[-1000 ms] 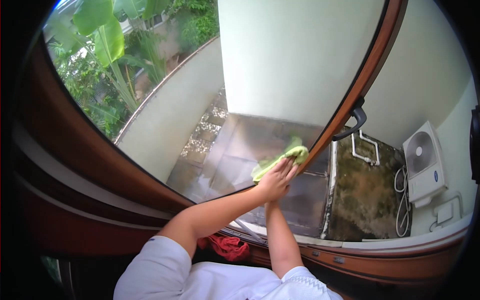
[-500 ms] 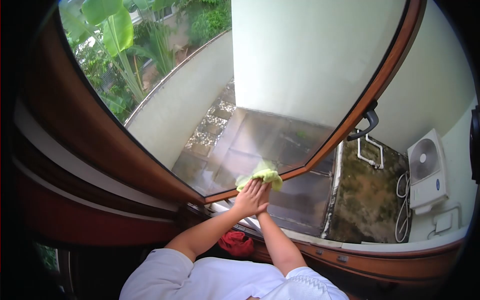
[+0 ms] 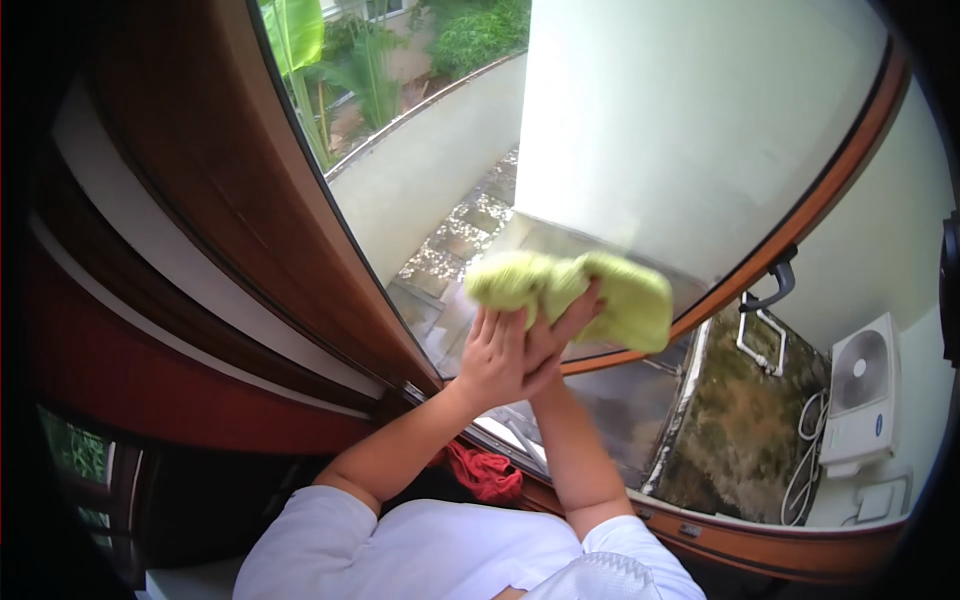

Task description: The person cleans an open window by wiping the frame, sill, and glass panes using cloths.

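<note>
A yellow-green cloth (image 3: 628,300) is bunched at the left and hangs wider at the right, in front of the window's glass pane (image 3: 640,140). My right hand (image 3: 568,325) grips the cloth, with fingers curled up into it. Close against it, my left hand (image 3: 492,352) overlaps the right at the palms. Its fingertips reach the lower edge of the bunched part, closed on the cloth as far as they show. Both hands are near the bottom of the wooden window frame (image 3: 825,210). Whether the cloth touches the glass cannot be made out.
A dark window handle (image 3: 777,280) sticks out from the frame at right. Red fabric (image 3: 487,472) lies by the sill below my forearms. Outside are an air-conditioner unit (image 3: 862,395), white pipes (image 3: 765,345), a curved wall (image 3: 430,150) and plants.
The cloth has come up from the lower frame and looks larger and more spread out. Both hands have risen with it. My view has shifted, so the window sits further right.
</note>
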Action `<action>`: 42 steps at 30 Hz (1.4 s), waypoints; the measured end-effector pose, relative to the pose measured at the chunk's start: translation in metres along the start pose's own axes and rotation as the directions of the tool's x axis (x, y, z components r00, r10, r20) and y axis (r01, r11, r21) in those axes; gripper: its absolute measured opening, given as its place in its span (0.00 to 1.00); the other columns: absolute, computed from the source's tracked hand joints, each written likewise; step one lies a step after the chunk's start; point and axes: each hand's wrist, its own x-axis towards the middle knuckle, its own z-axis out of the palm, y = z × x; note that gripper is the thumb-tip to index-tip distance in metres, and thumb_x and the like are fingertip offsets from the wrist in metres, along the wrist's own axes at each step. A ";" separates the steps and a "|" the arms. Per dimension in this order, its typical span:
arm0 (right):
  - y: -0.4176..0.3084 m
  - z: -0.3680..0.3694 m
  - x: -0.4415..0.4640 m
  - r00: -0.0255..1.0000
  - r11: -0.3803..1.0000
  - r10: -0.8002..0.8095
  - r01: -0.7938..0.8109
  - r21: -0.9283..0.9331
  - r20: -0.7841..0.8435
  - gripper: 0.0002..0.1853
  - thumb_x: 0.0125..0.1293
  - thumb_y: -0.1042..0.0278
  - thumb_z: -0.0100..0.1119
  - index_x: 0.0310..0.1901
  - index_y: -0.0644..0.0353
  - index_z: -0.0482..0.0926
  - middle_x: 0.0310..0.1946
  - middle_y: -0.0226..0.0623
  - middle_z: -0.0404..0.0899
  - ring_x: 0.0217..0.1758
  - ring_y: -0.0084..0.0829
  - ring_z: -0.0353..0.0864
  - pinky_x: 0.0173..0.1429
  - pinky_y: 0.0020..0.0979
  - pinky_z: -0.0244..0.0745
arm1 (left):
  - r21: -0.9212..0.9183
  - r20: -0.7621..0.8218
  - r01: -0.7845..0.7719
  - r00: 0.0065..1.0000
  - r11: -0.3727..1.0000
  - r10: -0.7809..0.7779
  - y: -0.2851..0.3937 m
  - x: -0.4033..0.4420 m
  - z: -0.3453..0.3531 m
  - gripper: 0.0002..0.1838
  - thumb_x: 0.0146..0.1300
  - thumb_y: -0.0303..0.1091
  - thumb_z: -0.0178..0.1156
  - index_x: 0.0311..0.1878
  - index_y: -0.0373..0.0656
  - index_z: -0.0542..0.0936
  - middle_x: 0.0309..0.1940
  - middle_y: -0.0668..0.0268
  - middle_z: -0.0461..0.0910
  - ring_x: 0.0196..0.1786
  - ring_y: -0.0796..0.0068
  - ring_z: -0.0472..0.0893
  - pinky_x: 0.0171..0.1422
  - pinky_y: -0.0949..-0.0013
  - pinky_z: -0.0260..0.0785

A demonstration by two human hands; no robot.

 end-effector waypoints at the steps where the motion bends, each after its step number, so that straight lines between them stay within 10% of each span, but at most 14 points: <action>1: 0.010 0.013 -0.037 0.999 0.996 0.035 -0.035 0.079 0.000 0.19 0.60 0.51 0.56 0.51 0.45 0.80 0.70 0.55 0.51 0.74 0.62 0.41 0.71 0.63 0.26 | -0.030 0.068 0.032 0.997 0.999 -0.030 -0.006 -0.024 0.003 0.51 0.53 0.52 0.65 0.63 0.17 0.53 0.59 0.31 0.62 0.60 0.30 0.66 0.64 0.38 0.57; 5: 0.026 0.027 -0.173 0.928 0.988 0.102 -0.135 0.068 0.358 0.13 0.56 0.53 0.58 0.42 0.43 0.81 0.68 0.55 0.54 0.71 0.63 0.48 0.68 0.68 0.35 | 0.008 0.468 0.323 0.835 0.946 -0.289 -0.009 -0.141 0.025 0.59 0.53 0.68 0.58 0.65 0.16 0.50 0.62 0.30 0.57 0.66 0.33 0.60 0.71 0.44 0.49; 8: 0.043 0.024 -0.212 0.896 0.994 -0.104 0.103 0.026 0.432 0.12 0.54 0.56 0.59 0.40 0.42 0.81 0.66 0.54 0.57 0.69 0.63 0.52 0.65 0.68 0.42 | 0.200 0.511 0.276 0.789 0.940 -0.340 0.000 -0.179 0.033 0.57 0.51 0.69 0.58 0.65 0.22 0.55 0.60 0.33 0.61 0.64 0.37 0.64 0.69 0.46 0.55; 14: -0.006 0.017 -0.042 0.973 0.976 -0.201 0.190 0.103 0.117 0.11 0.56 0.54 0.57 0.38 0.44 0.83 0.60 0.54 0.65 0.62 0.57 0.63 0.69 0.60 0.38 | 0.187 0.123 0.142 0.978 0.972 -0.167 -0.013 -0.075 -0.017 0.57 0.55 0.68 0.56 0.63 0.16 0.53 0.60 0.15 0.43 0.63 0.12 0.47 0.64 0.26 0.42; 17: -0.053 0.002 0.047 0.979 0.978 -0.196 0.190 0.083 0.065 0.11 0.57 0.53 0.56 0.40 0.40 0.84 0.61 0.52 0.66 0.64 0.54 0.64 0.72 0.57 0.29 | 0.277 -0.142 0.135 0.985 0.951 -0.099 -0.010 0.010 -0.074 0.46 0.59 0.59 0.56 0.60 0.17 0.62 0.59 0.22 0.54 0.61 0.21 0.58 0.61 0.31 0.53; 27: 0.017 0.022 -0.126 0.886 0.974 -0.202 0.228 -0.012 0.418 0.12 0.53 0.54 0.61 0.40 0.39 0.81 0.55 0.50 0.68 0.60 0.53 0.66 0.62 0.54 0.52 | 0.117 0.316 0.174 0.927 0.978 -0.203 -0.024 -0.147 0.013 0.50 0.58 0.67 0.53 0.59 0.19 0.64 0.56 0.30 0.64 0.62 0.29 0.64 0.67 0.36 0.52; 30: 0.020 0.017 -0.107 0.917 0.986 -0.149 0.109 0.127 0.369 0.14 0.53 0.56 0.63 0.43 0.39 0.82 0.56 0.48 0.67 0.61 0.52 0.64 0.63 0.51 0.51 | 0.163 0.397 0.194 0.885 0.967 -0.245 -0.007 -0.111 -0.003 0.57 0.53 0.69 0.56 0.56 0.10 0.60 0.55 0.21 0.57 0.60 0.21 0.61 0.66 0.37 0.53; 36: -0.070 -0.019 0.125 0.973 0.973 -0.231 0.231 0.023 -0.028 0.15 0.57 0.54 0.56 0.45 0.45 0.81 0.60 0.53 0.64 0.65 0.54 0.64 0.63 0.61 0.47 | 0.268 -0.071 0.015 0.998 0.963 0.004 -0.010 0.069 -0.079 0.55 0.57 0.63 0.57 0.60 0.10 0.54 0.58 0.17 0.50 0.63 0.18 0.53 0.67 0.30 0.43; 42: -0.051 0.024 0.063 0.960 0.962 -0.266 0.270 0.036 -0.087 0.15 0.52 0.51 0.59 0.44 0.35 0.81 0.62 0.51 0.65 0.63 0.52 0.67 0.64 0.63 0.44 | 0.241 0.044 0.041 0.998 0.970 -0.053 -0.036 0.006 -0.061 0.56 0.57 0.62 0.56 0.62 0.10 0.48 0.59 0.19 0.50 0.62 0.20 0.56 0.64 0.32 0.48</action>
